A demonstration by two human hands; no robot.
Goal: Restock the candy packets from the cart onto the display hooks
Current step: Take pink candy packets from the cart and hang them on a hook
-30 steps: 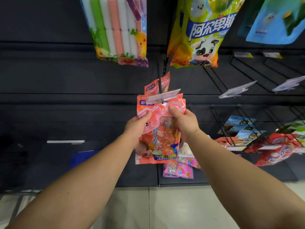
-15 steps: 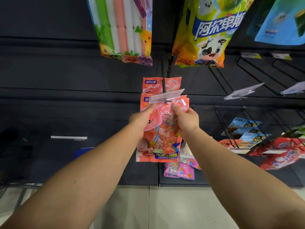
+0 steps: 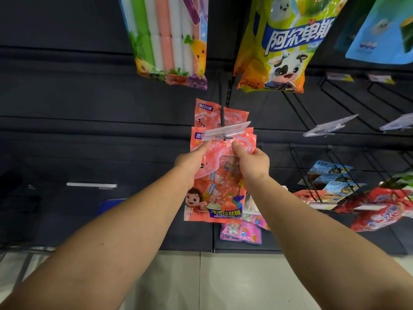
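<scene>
Candy packet (image 3: 215, 186), coral pink, hangs upright just below the display hook (image 3: 222, 113), long axis vertical, printed face toward the camera. Another like packet (image 3: 214, 113) sits further back on that hook, and a clear label holder (image 3: 226, 130) crosses the held packet's top edge. Left hand (image 3: 190, 163) and right hand (image 3: 252, 164) each pinch the packet's top, thumbs in front, arms stretched forward.

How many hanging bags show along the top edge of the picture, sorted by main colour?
Striped pink, white and green bag: 1
Yellow cow bag: 1
Blue bag: 1
Total: 3
</scene>
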